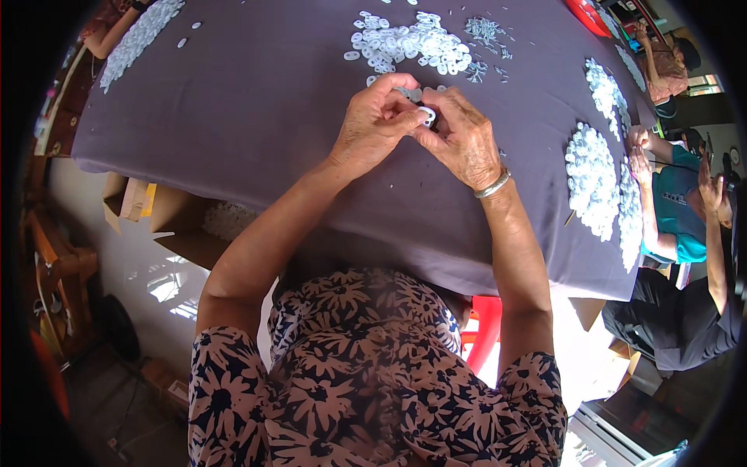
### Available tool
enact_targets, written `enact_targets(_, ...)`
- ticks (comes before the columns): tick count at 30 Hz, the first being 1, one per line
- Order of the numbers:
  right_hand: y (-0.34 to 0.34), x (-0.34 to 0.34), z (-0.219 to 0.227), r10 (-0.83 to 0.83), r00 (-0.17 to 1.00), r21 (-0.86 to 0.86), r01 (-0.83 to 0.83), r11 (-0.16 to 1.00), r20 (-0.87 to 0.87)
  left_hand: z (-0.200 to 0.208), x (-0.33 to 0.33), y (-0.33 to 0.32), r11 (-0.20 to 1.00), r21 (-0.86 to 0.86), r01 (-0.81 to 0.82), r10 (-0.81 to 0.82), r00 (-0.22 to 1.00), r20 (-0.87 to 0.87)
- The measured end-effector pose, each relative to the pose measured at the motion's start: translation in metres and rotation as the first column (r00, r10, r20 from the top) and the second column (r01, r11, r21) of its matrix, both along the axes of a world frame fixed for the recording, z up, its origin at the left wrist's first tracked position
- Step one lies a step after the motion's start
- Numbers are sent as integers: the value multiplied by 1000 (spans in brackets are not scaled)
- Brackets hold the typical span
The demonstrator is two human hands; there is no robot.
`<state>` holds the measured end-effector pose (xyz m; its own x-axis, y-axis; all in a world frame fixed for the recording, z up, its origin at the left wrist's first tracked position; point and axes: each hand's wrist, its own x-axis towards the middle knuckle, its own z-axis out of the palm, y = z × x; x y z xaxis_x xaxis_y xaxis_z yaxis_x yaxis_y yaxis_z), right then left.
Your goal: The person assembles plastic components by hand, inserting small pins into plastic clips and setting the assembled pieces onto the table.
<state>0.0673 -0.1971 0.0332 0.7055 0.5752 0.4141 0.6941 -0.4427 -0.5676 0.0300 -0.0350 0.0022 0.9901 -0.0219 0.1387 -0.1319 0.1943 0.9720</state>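
Observation:
Both my hands meet above the dark grey cloth, in front of a loose pile of small white oval plastic pieces with holes. My left hand is closed, with thumb and fingers pinching one white oval plastic piece. Against the same piece press the curled thumb and fingers of my right hand, which wears a metal bracelet at the wrist. Something pale and translucent shows between the fingertips; its kind I cannot make out. A heap of small grey metal pins or screws lies beyond my right hand.
The cloth-covered table fills the middle. More white pieces lie in heaps at the right and in a long pile at far left. People work along the right side and far left. An open cardboard box stands below the near edge.

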Motion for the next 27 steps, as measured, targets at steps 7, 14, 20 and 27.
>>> enact_targets(7, -5, 7, -8, 113, 962, -191, -65, 979, 249, 11, -5, -2, 999, 36, 37, -36, 999, -26)
enact_targets(14, -8, 6, -12, 138, 969, -216, -92, 972, 207, 13, -8, -5, 999, 30, 30, -29, 999, -31)
enact_targets(20, -7, 3, -14, 149, 970, -202, -109, 973, 191, 13, -9, -5, 999, 20, 36, -35, 999, -24)
enact_targets(27, -5, -1, -16, 140, 975, -226, -99, 969, 174, 15, -9, -3, 998, 48, 45, -43, 998, -36)
